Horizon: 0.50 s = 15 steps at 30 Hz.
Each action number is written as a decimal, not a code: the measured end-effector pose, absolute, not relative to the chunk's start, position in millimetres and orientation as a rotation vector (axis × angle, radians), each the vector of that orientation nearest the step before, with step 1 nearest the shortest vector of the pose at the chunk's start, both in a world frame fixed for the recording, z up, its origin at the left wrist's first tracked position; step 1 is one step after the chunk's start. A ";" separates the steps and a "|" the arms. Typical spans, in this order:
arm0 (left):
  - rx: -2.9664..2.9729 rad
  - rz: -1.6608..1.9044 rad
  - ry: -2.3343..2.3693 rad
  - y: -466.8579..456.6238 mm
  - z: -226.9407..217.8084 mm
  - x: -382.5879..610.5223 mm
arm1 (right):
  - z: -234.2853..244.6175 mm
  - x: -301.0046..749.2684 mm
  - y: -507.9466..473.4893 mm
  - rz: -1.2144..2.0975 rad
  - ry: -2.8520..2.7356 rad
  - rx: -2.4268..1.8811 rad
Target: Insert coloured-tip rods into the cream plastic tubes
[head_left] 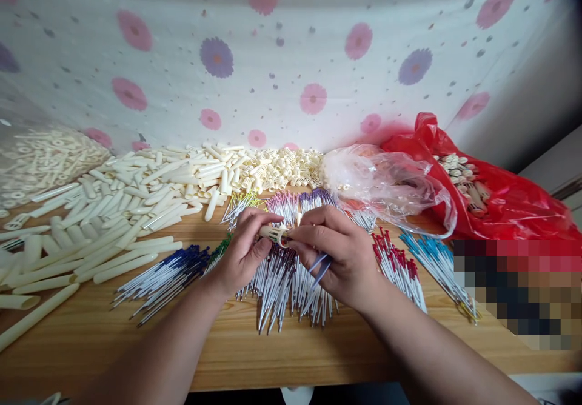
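My left hand [248,241] is closed, pinching a cream slotted plastic pen part [275,233] between thumb and fingers. At that part's right end are the fingertips of my right hand [334,247], also closed. Thin bluish-white pen refills [321,267] stick out below its curled fingers; what its fingertips pinch is too small to make out. Under both hands lie white pen refills with dark purple ends [277,284], fanned out on the wooden table [218,356]. Pink-ended refills [282,202] and violet-ended refills [317,199] lie just behind the hands.
Blue-ended refills [170,277] lie left; red-ended [398,265] and light-blue-ended ones [430,259] lie right. Cream pen tubes [113,211] heap at the left, short slotted parts [282,168] at the back. A clear bag [386,180] and a red bag [513,199] stand back right.
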<state>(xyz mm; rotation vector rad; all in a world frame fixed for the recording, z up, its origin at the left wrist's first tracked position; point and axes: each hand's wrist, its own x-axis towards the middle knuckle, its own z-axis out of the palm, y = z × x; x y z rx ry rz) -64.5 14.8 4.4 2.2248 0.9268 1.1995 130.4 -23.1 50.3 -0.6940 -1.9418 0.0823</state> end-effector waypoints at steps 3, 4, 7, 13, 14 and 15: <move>2.298 1.251 0.976 15.5 2.2 -64.5 | 50.0 128.7 -20.8 0.129 -1.908 -0.713; 2.325 1.268 0.988 15.8 1.4 -64.5 | 49.9 128.1 -20.2 0.146 -1.905 -0.717; 2.389 1.325 1.035 16.2 -0.1 -64.4 | 49.5 126.5 -18.7 0.210 -1.889 -0.732; 2.484 1.464 1.161 14.4 2.3 -62.4 | 44.7 121.6 -17.7 0.282 -1.812 -0.757; 2.490 1.490 1.187 14.0 2.9 -62.0 | 43.6 119.9 -18.2 0.288 -1.789 -0.765; 2.495 1.515 1.211 13.6 3.5 -61.7 | 42.6 117.9 -18.8 0.293 -1.763 -0.778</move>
